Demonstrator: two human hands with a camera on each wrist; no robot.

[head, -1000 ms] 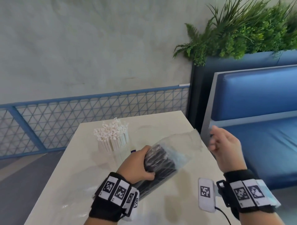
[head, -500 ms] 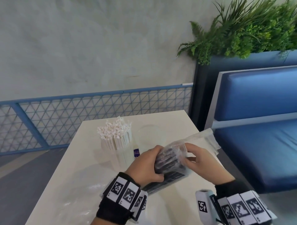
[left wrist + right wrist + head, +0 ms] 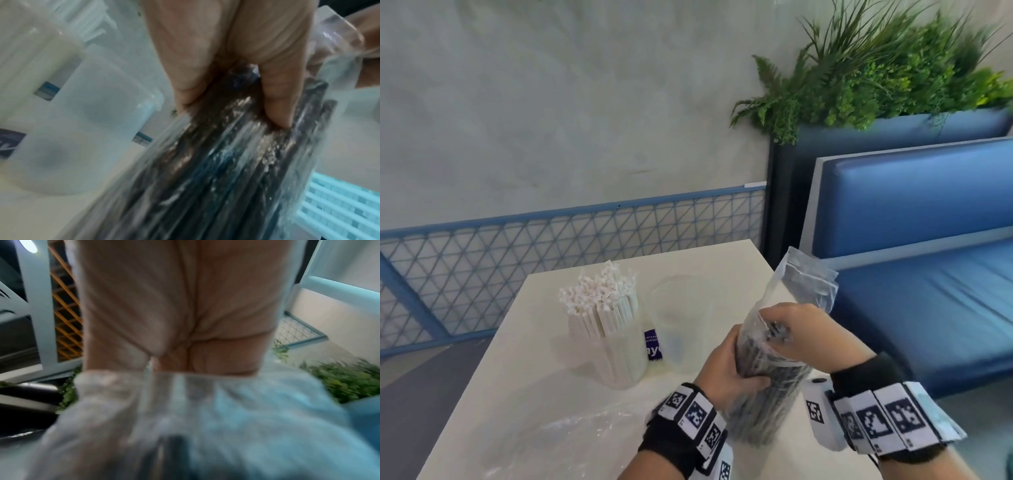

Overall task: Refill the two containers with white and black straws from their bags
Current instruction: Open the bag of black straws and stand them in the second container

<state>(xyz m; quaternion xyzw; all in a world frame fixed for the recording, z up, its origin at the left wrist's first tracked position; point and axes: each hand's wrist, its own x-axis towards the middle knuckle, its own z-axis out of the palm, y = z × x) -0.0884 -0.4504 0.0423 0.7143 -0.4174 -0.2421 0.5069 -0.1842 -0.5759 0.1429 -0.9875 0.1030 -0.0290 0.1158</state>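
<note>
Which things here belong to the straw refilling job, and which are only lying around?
Job:
- bag of black straws, held by left hand and right hand
- container of white straws
- empty clear container
- empty plastic bag on the table

Lying about:
- blue bench
- planter with green plants
- blue mesh railing

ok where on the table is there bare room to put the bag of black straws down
Free: the far strip of the white table behind the empty clear container, and left of the white-straw container. Crowded: near left, crumpled clear plastic bag.
</note>
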